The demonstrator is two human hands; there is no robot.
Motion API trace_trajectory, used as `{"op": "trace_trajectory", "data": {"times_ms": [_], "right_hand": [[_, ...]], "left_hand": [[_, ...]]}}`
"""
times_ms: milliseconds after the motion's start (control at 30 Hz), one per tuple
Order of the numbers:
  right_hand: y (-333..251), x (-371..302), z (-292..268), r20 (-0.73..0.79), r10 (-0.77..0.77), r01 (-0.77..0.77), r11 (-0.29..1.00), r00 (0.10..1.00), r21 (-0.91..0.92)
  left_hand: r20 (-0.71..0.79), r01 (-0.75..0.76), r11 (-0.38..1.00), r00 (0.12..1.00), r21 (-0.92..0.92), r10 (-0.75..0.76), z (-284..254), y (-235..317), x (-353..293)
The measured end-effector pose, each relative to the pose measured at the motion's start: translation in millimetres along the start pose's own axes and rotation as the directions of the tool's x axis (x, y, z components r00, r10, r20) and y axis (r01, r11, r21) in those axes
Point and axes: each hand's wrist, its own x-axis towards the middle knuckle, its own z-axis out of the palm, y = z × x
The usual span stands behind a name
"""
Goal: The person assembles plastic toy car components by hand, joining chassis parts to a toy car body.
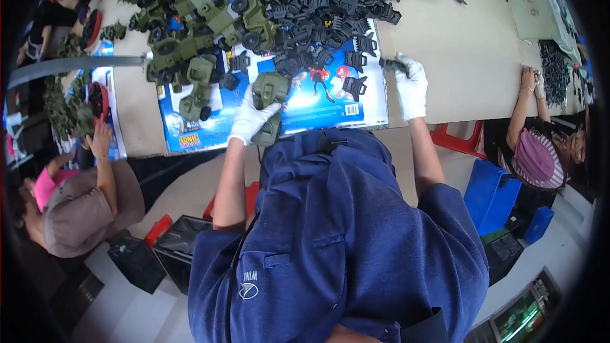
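- Head view: holding both white-gloved hands well apart at the near side of the table [457, 76].
- Gripping a green toy vehicle [271, 87] in the left hand [254, 117], with thumb and fingers closing around its near portion, over the blue printed sheet [314, 111].
- Showing a second green piece [270, 133] just below the left hand, at the table edge; not showing clearly any join to the vehicle above.
- Pinching a small dark part [387, 63] between thumb and fingers of the right hand [412, 86], at the right edge of the sheet; not revealing its full shape.
- Showing a heap of green vehicles [197, 19] at far left and a heap of black parts [318, 13] beside it, both overlapping the sheet.
- Showing three loose black pieces [354, 87] in a rough column between the hands.
- Showing a co-worker in brown [95, 200] at left, reaching toward a red-rimmed object [98, 100].
- Showing a blue bin [489, 197] at lower right.
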Motion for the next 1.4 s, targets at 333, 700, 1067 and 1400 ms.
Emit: {"op": "trace_trajectory", "data": {"times_ms": [333,700,1067,1400], "right_hand": [[-18.6,-25.4,-28.8,-0.075,0.012,-0.053,0.817,0.997,-0.574],[-12.9,-16.1,31.0,-0.044,0.342,-0.259,0.615,0.939,-0.745],[-179.0,-9.2,58.5,0.67,-0.213,-0.466,0.57,0.711,0.676],[-173.2,-1.1,58.4,0.714,-0.239,-0.516,0.547,0.658,0.66]], "left_hand": [[0.211,0.122,0.905,0.977,-0.407,-0.037,-11.5,15.8,-10.4],[0.262,-0.067,0.86,0.938,-0.506,0.227,-50.8,77.8,-26.9],[0.548,0.123,0.807,0.792,-0.577,0.271,-80.2,140.7,-52.9],[0.53,0.162,0.755,0.803,-0.635,0.274,-68.4,141.7,-51.0]]}}
